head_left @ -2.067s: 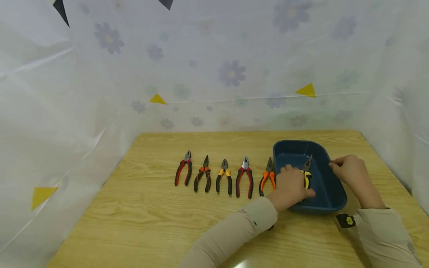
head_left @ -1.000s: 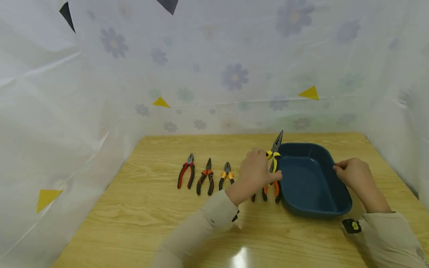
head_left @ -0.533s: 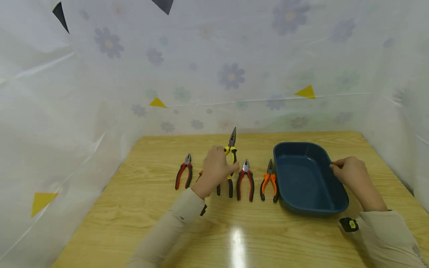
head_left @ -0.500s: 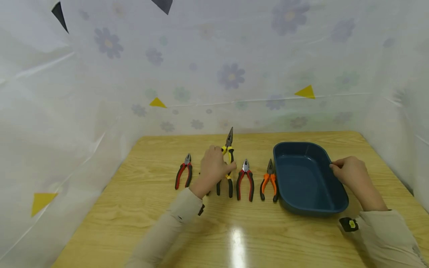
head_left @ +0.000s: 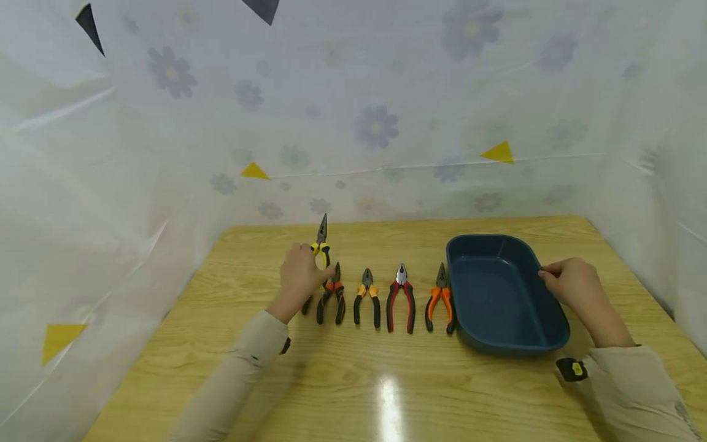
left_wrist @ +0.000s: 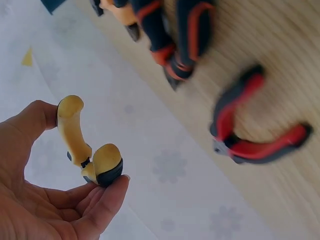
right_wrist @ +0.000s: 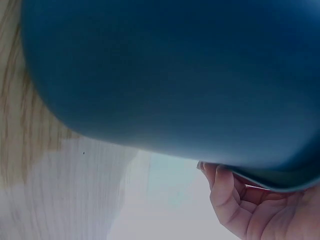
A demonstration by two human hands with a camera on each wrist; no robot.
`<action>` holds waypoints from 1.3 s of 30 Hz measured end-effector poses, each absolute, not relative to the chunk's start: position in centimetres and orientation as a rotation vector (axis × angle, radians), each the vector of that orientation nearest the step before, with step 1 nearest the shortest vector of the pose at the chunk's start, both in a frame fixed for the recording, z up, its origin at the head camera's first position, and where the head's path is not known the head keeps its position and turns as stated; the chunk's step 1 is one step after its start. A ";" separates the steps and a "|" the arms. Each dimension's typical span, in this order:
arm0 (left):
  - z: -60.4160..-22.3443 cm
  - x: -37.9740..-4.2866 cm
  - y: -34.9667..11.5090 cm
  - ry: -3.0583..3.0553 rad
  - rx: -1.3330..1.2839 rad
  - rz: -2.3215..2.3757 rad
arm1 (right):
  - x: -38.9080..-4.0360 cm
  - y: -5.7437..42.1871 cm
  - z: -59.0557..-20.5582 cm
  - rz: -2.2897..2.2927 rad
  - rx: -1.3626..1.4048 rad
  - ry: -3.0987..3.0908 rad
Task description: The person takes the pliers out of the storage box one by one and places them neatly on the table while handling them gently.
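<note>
My left hand (head_left: 298, 276) holds long-nose pliers (head_left: 322, 230) with yellow and black handles, raised above the left end of a row of pliers, nose pointing away. In the left wrist view, thumb and fingers grip the two spread handles (left_wrist: 74, 137). Below them lie red-and-black pliers (left_wrist: 255, 150), largely hidden by the hand in the head view. On the right, my right hand (head_left: 577, 288) pinches the right rim of a blue basin (head_left: 502, 301), whose inside is bare. The right wrist view shows mostly the basin's outer wall (right_wrist: 150, 90), with curled fingers at its rim.
Along the wooden table (head_left: 342, 393) lie orange-and-black pliers (head_left: 326, 301), small yellow-and-black pliers (head_left: 367, 279), red-and-black pliers (head_left: 402, 276) and orange long-nose pliers (head_left: 442, 279), the last close beside the basin. A flowered sheet (head_left: 309, 110) hangs behind the table.
My left hand has lifted the yellow-and-black pliers out of the basin and carried them left across the row. The right hand stays on the basin's rim.
</note>
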State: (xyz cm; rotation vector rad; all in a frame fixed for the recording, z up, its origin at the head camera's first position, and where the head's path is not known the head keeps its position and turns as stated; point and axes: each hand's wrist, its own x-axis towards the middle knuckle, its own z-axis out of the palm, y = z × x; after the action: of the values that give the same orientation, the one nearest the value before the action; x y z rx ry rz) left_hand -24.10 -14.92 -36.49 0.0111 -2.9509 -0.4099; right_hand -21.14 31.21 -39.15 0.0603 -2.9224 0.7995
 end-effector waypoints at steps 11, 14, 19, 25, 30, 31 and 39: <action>-37.7 -25.0 -20.2 -3.006 0.166 -0.312 | -21.2 31.3 -39.2 0.803 0.061 -2.918; -38.1 -25.4 -21.4 -3.019 0.186 -0.281 | -21.3 31.2 -39.1 0.796 0.059 -2.916; -38.6 -26.0 -23.1 -3.053 0.228 -0.223 | -21.2 31.0 -39.0 0.787 0.063 -2.923; -39.3 -26.7 -24.5 -3.097 0.242 -0.224 | -21.1 31.0 -38.9 0.782 0.072 -2.918; -39.9 -27.0 -25.2 -3.127 0.244 -0.226 | -21.1 31.0 -38.8 0.781 0.060 -2.932; -40.0 -27.1 -25.2 -3.136 0.246 -0.227 | -21.1 31.0 -38.8 0.784 0.056 -2.936; -40.5 -27.1 -25.7 -3.192 0.258 -0.237 | -21.1 31.1 -39.0 0.799 0.063 -2.930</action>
State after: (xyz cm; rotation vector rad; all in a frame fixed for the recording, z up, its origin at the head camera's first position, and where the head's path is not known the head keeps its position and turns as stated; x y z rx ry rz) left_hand -27.14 -25.71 -40.50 0.2581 -3.1921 -0.2370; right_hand -21.13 31.08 -38.97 0.0627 -2.9298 0.7991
